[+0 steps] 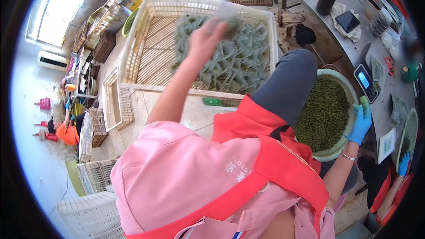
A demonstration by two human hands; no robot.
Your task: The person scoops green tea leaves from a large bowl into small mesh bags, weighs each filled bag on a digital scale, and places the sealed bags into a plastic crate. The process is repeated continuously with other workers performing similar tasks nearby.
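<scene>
Crate [152,53] of pale plastic holds rows of filled bags [230,71] at right, slats [155,40] showing at left, suggesting packing is partly done; a basin [331,153] has plenty of loose green bits [322,110] left. The left hand [206,39] appears to grip a blurred bag [231,27] above the rows; the gloved right hand [361,124] pinches something green [364,102], unclear.

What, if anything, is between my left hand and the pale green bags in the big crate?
Nothing visible, except the blurred greenish thing at your left hand. The hand is over the bags, its forearm across the crate's near wall.
</scene>
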